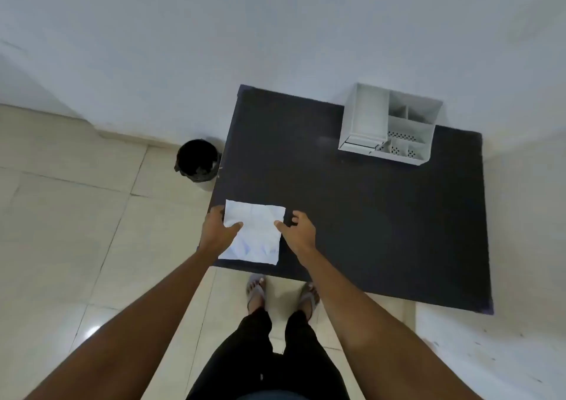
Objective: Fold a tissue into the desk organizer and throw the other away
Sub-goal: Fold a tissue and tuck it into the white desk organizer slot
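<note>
A white tissue [254, 234] lies flat near the front left corner of the dark table [367, 216]. My left hand [218, 231] grips its left edge, thumb on top and fingers curled around the edge. My right hand [298, 229] rests at the tissue's right edge, thumb tip on the paper and the other fingers bent on the table beside it. The white desk organizer [390, 124], with several open compartments, stands at the table's far right against the wall. A black bin [197, 162] sits on the floor left of the table. I see only one tissue.
The white wall [275, 32] runs right behind the table and organizer. Pale floor tiles [76, 231] spread to the left and front. My feet in sandals [281, 292] stand at the table's front edge.
</note>
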